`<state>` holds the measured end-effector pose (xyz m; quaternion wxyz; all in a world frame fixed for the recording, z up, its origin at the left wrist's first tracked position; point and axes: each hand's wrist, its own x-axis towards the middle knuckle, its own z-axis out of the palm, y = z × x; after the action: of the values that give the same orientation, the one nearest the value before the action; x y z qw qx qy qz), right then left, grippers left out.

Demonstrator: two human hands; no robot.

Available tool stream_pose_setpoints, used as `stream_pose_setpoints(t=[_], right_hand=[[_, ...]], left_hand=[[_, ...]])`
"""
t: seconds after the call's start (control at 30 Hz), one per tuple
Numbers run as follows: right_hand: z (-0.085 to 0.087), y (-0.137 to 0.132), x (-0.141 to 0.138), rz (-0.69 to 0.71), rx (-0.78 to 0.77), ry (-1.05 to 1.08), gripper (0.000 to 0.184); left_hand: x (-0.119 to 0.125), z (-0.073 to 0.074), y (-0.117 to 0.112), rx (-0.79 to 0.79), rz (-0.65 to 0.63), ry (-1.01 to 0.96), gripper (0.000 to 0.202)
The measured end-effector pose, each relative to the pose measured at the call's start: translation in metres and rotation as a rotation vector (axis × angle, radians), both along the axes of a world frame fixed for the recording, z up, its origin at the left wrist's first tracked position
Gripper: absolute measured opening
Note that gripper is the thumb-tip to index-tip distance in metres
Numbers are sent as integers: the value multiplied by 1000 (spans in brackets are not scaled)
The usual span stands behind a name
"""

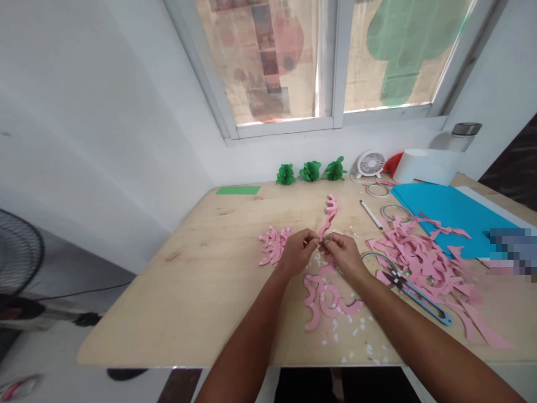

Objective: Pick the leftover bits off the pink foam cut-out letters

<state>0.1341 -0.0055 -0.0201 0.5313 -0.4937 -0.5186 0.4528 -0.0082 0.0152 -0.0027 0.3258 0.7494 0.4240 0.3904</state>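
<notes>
1. While both hands work near the middle of the table (188, 291), most of its pale wood to the left is bare, with a green paper strip (238, 190) lying near the back edge.

2. Room's pretty plain: white wall (134, 101), a window (338, 67) with printed sheeting across it, black fan (19, 252) down on the left.

3. Container-wise, a see-through bottle (464, 143) with a metal lid stands back right; can't make out any contents. What looks like another bottle (19, 388) is on the floor, half out of view.

4. Left hand (300, 252) and right hand (346, 254) have their fingertips pinched in together, almost meeting. Whatever's between is too small for me to tell. A wavy pink strip (331, 208) runs away from the fingertips toward the window; can't tell if it's gripped.

5. Pink curls (271, 245) sit beside the left hand, more cut pink pieces (329, 298) lie between the forearms, and pink scraps (432, 257) are heaped on the right, with blue-handled snips (425, 300) at the near side.
</notes>
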Motion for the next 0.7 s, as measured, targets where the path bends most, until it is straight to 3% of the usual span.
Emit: stream_pose_setpoints(t=[0.7], right_hand=[[-2,3,-2,9,-80,166,11]], left_hand=[[1,-2,0,29,3,7,13]])
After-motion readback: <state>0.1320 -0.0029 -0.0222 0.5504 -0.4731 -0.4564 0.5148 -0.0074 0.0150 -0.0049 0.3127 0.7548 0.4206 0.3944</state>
